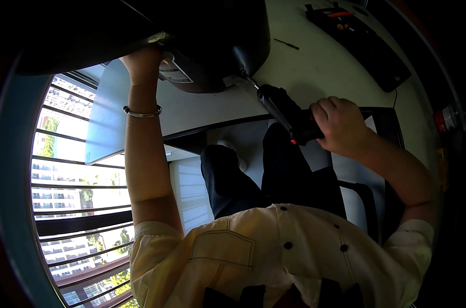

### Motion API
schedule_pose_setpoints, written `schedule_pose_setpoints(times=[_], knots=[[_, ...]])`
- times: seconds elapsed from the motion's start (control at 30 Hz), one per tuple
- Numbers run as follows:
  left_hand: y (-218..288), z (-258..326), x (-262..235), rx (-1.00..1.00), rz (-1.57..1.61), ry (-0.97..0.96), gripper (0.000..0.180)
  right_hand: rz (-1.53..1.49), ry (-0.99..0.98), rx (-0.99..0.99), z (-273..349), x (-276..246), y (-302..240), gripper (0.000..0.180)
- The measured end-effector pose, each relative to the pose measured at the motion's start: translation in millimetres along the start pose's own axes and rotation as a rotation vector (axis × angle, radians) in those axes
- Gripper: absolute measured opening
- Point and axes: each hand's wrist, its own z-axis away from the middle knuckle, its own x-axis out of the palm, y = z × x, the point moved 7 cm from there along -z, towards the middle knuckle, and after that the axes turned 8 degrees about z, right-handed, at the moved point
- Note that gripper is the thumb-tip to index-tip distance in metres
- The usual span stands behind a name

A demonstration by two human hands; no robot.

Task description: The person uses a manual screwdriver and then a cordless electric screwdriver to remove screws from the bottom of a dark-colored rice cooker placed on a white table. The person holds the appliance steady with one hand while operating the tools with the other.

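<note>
My right hand (pixel 341 126) grips the handle of a black electric screwdriver (pixel 287 113) with a small red switch. Its thin bit touches the underside of a large black device (pixel 212 46) that stands tilted on the white table (pixel 315 66). My left hand (pixel 143 61), with a metal bangle on the wrist, holds the left edge of that black device and steadies it. A white label shows on the device beside my left hand.
A black tool case (pixel 361 41) with red-handled tools lies open at the table's far right. A thin dark rod (pixel 286 44) lies on the table near it. A large window with horizontal bars (pixel 73 205) fills the left side. My legs are under the table.
</note>
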Motion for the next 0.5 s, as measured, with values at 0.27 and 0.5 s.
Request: schedule_pose_setpoints(times=[0.27,0.5], knots=[[12.9,-7.4,-12.3,0.208,0.133,0.242,0.009,0.358,0.136,-0.184,-2.9,-6.0,0.3,0.011],[15.8,-9.4,-15.7,0.231,0.161,0.289,0.01,0.291,0.085,-0.17,-1.5,-3.8,7.9,0.014]])
